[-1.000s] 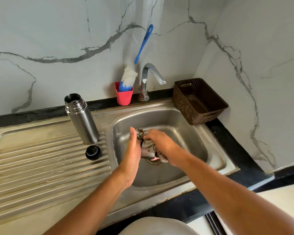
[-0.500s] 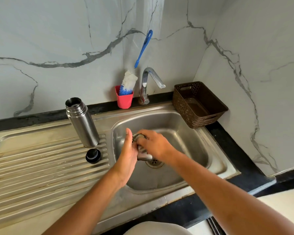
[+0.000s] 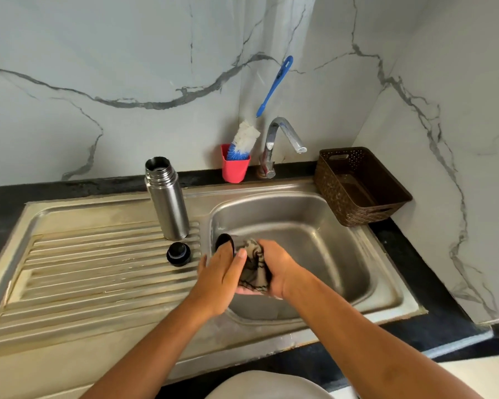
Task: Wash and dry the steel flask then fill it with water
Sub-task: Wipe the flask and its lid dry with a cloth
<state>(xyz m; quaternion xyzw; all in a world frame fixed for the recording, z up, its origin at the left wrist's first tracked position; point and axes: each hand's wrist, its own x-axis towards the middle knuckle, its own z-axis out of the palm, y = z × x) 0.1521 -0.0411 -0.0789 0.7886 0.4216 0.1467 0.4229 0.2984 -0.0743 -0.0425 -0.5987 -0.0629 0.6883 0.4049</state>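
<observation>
Left hand (image 3: 221, 274) holding dark cup (image 3: 224, 243), right hand (image 3: 281, 269) gripping patterned cloth (image 3: 254, 269) over sink (image 3: 329, 226); steel flask (image 3: 167, 203) standing on drainboard (image 3: 98, 272).

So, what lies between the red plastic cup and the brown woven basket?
The curved chrome tap stands between them, as the head view shows.

Two forearms (image 3: 167, 335) come in from the lower edge, both bare along all the length that shows, with no sleeve over them. The left hand (image 3: 222, 272) and the right hand (image 3: 283, 269) are bare as well. At the bottom middle sits a pale rounded shape (image 3: 268, 384), perhaps the front of a light garment.
</observation>
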